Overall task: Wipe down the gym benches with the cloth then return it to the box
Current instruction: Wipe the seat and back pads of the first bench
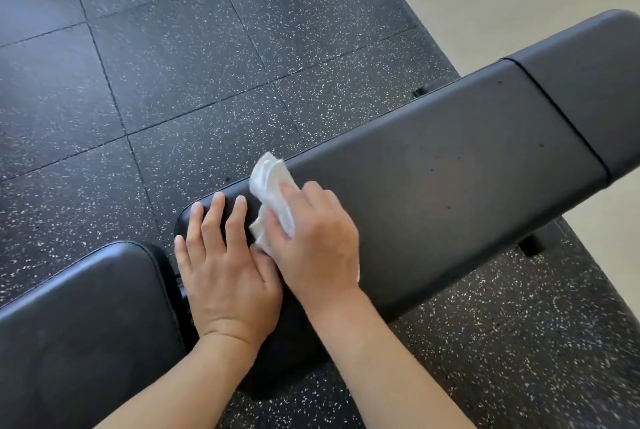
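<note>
Below you, a second black padded bench (79, 317) sits at lower left on dark speckled rubber floor tiles (156, 64). Your left hand (225, 276) lies flat, fingers straight and spread, on the near end of the long black padded bench (450, 179). Beside it, touching, your right hand (315, 241) presses the crumpled white cloth (270, 193) onto that bench, fingers curled over it.

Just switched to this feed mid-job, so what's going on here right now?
A person is wiping a black gym bench. The right hand presses a crumpled white cloth onto the pad near its end, while the left hand rests flat on the same end, fingers spread. A second bench pad sits at lower left. No box is in view, so the cloth hasn't gone back yet.
</note>
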{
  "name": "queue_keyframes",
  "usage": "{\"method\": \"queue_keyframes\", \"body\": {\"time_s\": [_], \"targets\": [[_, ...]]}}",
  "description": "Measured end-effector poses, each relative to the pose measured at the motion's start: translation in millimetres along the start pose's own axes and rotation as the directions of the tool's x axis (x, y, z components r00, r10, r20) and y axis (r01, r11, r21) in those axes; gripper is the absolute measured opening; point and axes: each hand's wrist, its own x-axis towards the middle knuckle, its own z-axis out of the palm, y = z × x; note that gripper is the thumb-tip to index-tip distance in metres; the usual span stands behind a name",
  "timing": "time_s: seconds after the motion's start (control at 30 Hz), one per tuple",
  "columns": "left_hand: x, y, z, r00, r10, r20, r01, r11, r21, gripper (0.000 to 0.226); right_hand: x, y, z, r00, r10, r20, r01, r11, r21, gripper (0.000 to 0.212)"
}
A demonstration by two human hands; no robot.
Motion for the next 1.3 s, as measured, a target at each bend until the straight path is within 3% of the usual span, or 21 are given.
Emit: {"method": "queue_keyframes", "body": {"time_s": [0.17, 0.23, 0.3, 0.33, 0.4, 0.43, 0.5, 0.6, 0.77, 0.97, 1.17, 1.3], "targets": [[-1.1, 1.1, -1.4, 1.0, 0.002, -0.007, -0.002, 1.0, -0.006, 0.06, -5.0, 20.1, -13.1, 0.977, -0.188, 0.098, 0.183, 0.981, 0.057, 0.031], [-0.9, 0.3, -0.6, 1.0, 0.008, -0.01, -0.008, 1.0, -0.001, 0.063, -8.4, 60.6, -36.0, 0.952, -0.301, 0.054, 0.306, 0.945, -0.118, 0.028], [-1.0, -0.1, -0.1, 1.0, 0.008, -0.015, -0.008, 1.0, 0.003, 0.064, -11.1, 113.1, -65.2, 0.937, -0.348, -0.016, 0.327, 0.894, -0.307, 0.023], [-1.3, -0.2, -0.1, 1.0, 0.007, -0.017, -0.007, 1.0, 0.006, 0.065, -11.0, 137.7, -80.0, 0.951, -0.307, -0.045, 0.273, 0.897, -0.348, 0.021], [-1.5, -0.7, 0.0, 1.0, 0.007, -0.02, -0.007, 1.0, 0.009, 0.065, -11.7, 165.9, -99.8, 0.994, -0.043, -0.104, 0.014, 0.965, -0.261, 0.024], [-1.5, -0.7, 0.0, 1.0, 0.007, -0.019, -0.007, 1.0, 0.008, 0.065, -12.4, 166.8, -102.6, 0.987, 0.098, -0.128, -0.121, 0.974, -0.193, 0.027], [-1.5, -0.2, -0.2, 1.0, 0.005, -0.019, -0.005, 1.0, 0.004, 0.065, -11.4, 145.5, -91.8, 0.963, 0.22, -0.153, -0.243, 0.957, -0.157, 0.038], [-1.4, 2.4, -1.6, 1.0, -0.004, -0.015, 0.004, 1.0, -0.007, 0.064, -8.6, 88.0, -57.7, 0.987, 0.139, -0.078, -0.15, 0.976, -0.159, 0.05], [-0.5, 2.4, -3.5, 1.0, -0.002, 0.02, 0.002, 1.0, -0.004, 0.065, -24.0, 6.7, -8.3, 0.999, -0.052, 0.007, 0.052, 0.999, 0.003, 0.027], [-2.2, 0.5, -2.0, 1.0, 0.008, -0.001, -0.008, 1.0, 0.009, 0.064, -49.3, 51.3, -40.8, 0.988, -0.151, 0.035, 0.151, 0.989, 0.004, 0.036], [-1.8, 0.7, -1.1, 1.0, 0.016, -0.024, -0.016, 1.0, 0.008, 0.063, -56.3, 145.8, -98.4, 0.995, 0.01, -0.104, -0.021, 0.994, -0.11, 0.036], [-2.1, -0.4, -1.2, 1.0, 0.005, -0.018, -0.005, 1.0, -0.004, 0.063, -30.4, 125.9, -73.9, 0.982, 0.122, -0.143, -0.143, 0.979, -0.145, 0.028]]}}
